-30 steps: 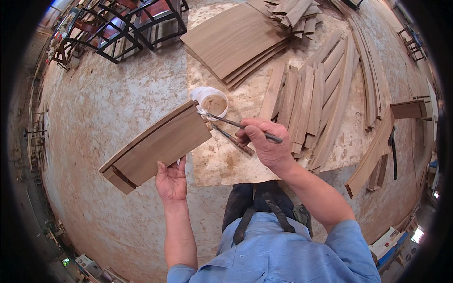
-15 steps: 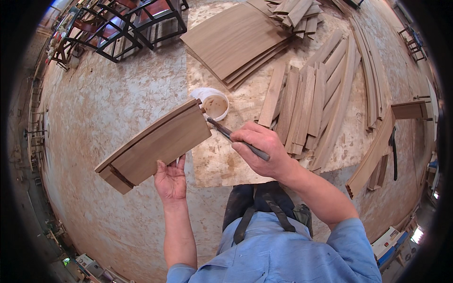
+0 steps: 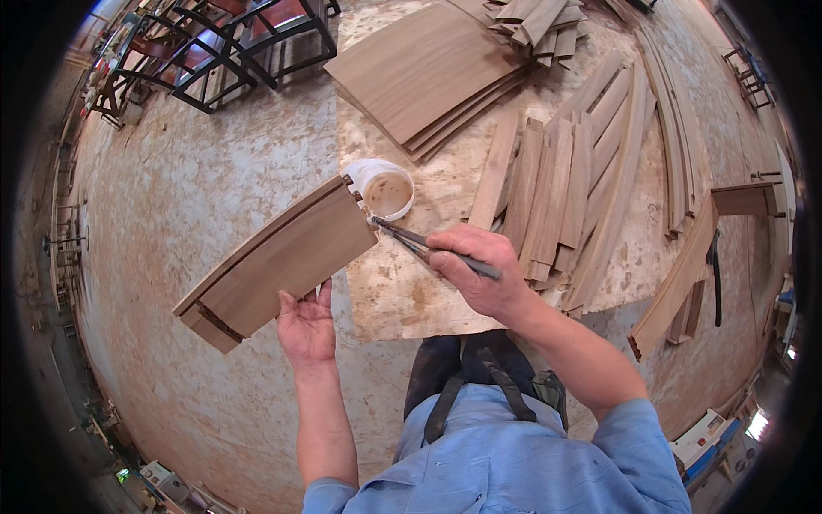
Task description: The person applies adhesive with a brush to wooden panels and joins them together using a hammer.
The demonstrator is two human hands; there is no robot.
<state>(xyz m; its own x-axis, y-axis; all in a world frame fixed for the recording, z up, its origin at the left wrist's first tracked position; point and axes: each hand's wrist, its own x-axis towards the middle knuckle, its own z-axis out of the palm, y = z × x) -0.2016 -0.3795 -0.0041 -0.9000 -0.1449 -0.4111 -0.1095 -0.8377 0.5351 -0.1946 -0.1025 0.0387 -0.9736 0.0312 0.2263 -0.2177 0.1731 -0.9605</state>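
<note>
My left hand point(image 3: 306, 330) grips a brown wooden board point(image 3: 278, 261) by its lower edge, fingers behind and thumb in front. The board is tilted, its right end higher. It has a dark groove along its upper side, a short dark slot near its left end, and notched joinery at its right end. In my right hand point(image 3: 479, 267) is a slim dark brush point(image 3: 409, 236), closed in the fingers. Its tip meets the board's notched end, where a little white stuff shows. Just beyond stands a white plastic tub point(image 3: 387, 195) with a pale inside, partly behind the board's corner.
A worn worktable point(image 3: 402, 295) bears stacked wide panels point(image 3: 419, 68), a pile of narrow wooden strips point(image 3: 548, 188) and more short pieces point(image 3: 544, 26). A joined wooden frame point(image 3: 676, 278) stands at the right. Dark-framed chairs point(image 3: 244, 47) are at the far left.
My right hand has shifted slightly right and turned, and the brush tip now touches the notched end lower down. The board's right end has moved slightly left. White stuff now shows at the tip.
</note>
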